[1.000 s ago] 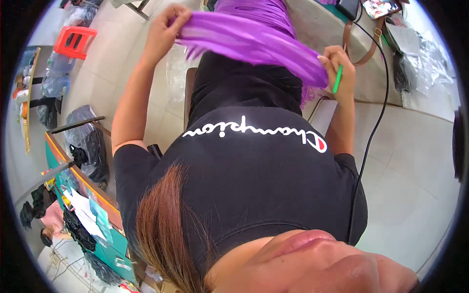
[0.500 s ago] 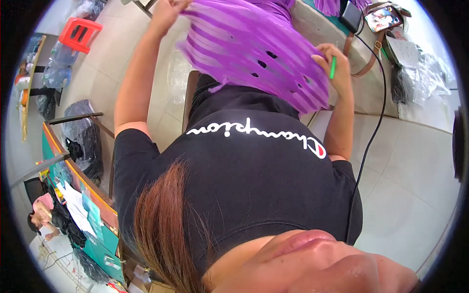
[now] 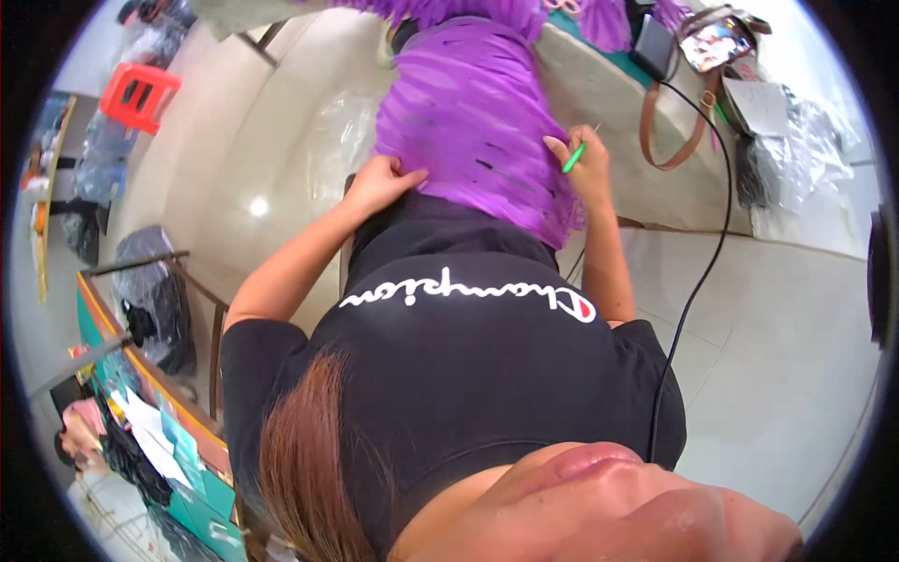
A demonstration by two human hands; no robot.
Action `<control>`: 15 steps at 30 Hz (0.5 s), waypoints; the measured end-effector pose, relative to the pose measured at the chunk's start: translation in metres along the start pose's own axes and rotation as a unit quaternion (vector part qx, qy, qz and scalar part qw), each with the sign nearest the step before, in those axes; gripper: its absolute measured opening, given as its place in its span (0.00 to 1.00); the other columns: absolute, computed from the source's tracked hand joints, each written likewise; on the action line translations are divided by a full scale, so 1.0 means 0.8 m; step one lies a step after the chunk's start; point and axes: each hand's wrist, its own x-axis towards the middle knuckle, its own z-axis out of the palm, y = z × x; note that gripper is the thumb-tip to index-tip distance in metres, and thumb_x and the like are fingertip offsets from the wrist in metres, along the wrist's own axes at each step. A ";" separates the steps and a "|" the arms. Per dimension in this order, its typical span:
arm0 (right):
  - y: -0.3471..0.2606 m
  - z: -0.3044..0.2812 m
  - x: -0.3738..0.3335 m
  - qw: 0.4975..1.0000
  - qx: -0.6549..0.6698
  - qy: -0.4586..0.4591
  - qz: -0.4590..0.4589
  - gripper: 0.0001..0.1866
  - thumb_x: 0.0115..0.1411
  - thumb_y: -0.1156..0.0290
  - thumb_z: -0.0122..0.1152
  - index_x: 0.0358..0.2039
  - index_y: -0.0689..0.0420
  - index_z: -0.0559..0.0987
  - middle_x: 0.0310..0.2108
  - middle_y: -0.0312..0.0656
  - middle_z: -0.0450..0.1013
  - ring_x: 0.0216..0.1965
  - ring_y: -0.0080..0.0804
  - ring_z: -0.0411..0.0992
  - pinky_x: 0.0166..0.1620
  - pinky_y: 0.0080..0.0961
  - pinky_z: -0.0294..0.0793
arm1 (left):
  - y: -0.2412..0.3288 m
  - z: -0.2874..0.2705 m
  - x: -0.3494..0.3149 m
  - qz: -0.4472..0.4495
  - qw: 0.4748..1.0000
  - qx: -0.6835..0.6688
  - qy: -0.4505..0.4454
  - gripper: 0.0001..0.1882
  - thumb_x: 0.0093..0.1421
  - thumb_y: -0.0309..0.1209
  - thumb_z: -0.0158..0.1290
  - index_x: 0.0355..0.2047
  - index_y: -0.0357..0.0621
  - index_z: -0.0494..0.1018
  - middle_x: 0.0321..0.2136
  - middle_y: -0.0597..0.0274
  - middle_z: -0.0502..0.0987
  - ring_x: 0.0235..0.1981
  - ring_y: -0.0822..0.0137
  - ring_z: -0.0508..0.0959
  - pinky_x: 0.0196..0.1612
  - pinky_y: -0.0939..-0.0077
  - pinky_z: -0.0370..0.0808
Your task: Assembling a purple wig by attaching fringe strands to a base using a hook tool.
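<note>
Purple fabric with thin, sheer stripes and several dark gaps lies across my lap and runs on toward the far table. At its near left edge my left hand is closed, thumb and fingers pinching the cloth. My right hand is curled at the fabric's right side around a slim green-handled tool. A thin tip seems to stick out past the fingers; its kind is too small to make out.
The table ahead carries more purple cloth, a black box with a cable, a phone and a brown strap. A red stool stands far left. Clear plastic lies on the floor. A green-sided desk is at left.
My left hand has come down and nearer from the far left, and the raised, stretched fabric now lies over my lap. My right hand has shifted left, still with the green tool.
</note>
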 end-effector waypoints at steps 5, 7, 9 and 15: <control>-0.052 -0.021 -0.001 0.991 0.039 0.060 -0.113 0.22 0.48 0.79 0.68 0.19 0.61 0.58 0.21 0.41 0.60 0.23 0.30 0.58 0.28 0.21 0.62 | 0.040 0.002 -0.005 -0.083 0.813 -0.576 -0.026 0.21 0.50 0.33 0.52 0.43 0.33 0.69 0.39 0.52 0.75 0.40 0.60 0.74 0.49 0.68 0.68; -0.081 -0.031 -0.007 0.989 0.040 0.069 -0.126 0.23 0.48 0.81 0.68 0.18 0.61 0.58 0.21 0.40 0.60 0.22 0.28 0.57 0.27 0.19 0.61 | 0.055 -0.013 -0.017 -0.178 0.608 -0.773 -0.043 0.25 0.49 0.28 0.49 0.49 0.33 0.65 0.45 0.50 0.72 0.46 0.57 0.73 0.55 0.63 0.66; -0.100 -0.039 -0.012 0.984 0.076 0.056 -0.151 0.23 0.47 0.80 0.69 0.18 0.60 0.57 0.21 0.40 0.60 0.22 0.26 0.57 0.26 0.18 0.60 | 0.070 -0.021 -0.026 -0.088 0.435 -0.863 -0.243 0.32 0.43 0.23 0.44 0.54 0.32 0.60 0.51 0.46 0.68 0.52 0.53 0.69 0.60 0.53 0.62; -0.107 -0.050 -0.019 0.991 0.057 -0.014 -0.123 0.24 0.46 0.78 0.71 0.18 0.59 0.58 0.21 0.39 0.62 0.22 0.25 0.58 0.26 0.20 0.61 | 0.098 -0.014 -0.013 -0.020 0.760 -0.622 -0.188 0.28 0.59 0.41 0.53 0.55 0.37 0.64 0.51 0.53 0.71 0.53 0.56 0.71 0.57 0.57 0.66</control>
